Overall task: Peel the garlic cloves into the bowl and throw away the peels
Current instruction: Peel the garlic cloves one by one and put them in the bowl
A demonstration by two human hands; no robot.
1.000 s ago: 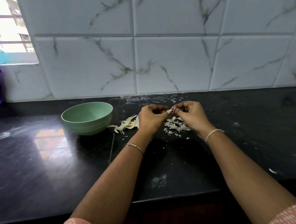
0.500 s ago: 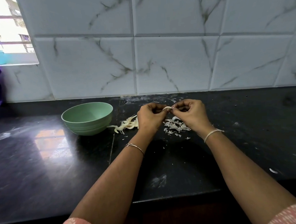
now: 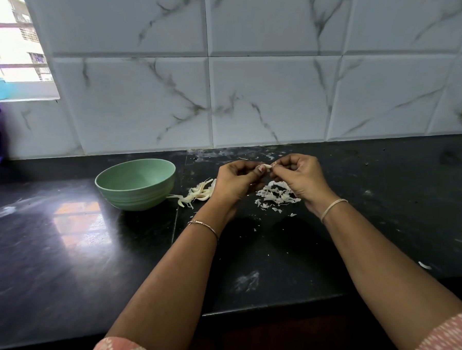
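Lifts slightly since a second ago, pinching garlic clove (image 3: 267, 166) in curled fingertips (image 3: 260, 169) of left hand (image 3: 235, 182) and right hand (image 3: 302, 176), light, firm, likely slick once bare, best held by its ends, above peels (image 3: 276, 194), right of bowl (image 3: 140, 197).

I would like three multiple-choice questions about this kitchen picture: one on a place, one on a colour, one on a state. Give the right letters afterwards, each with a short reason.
1. The bowl stands: A. left of the left hand; B. between the hands; C. on the window sill.
2. The bowl's colour is: A. red; B. green; C. yellow.
3. The right hand and the left hand: A. lie flat; B. lift the bowl; C. pinch one garlic clove together.
Answers: 1 A, it sits out to the left hand's left; 2 B, its wall is pale green; 3 C, both hands close on the clove.
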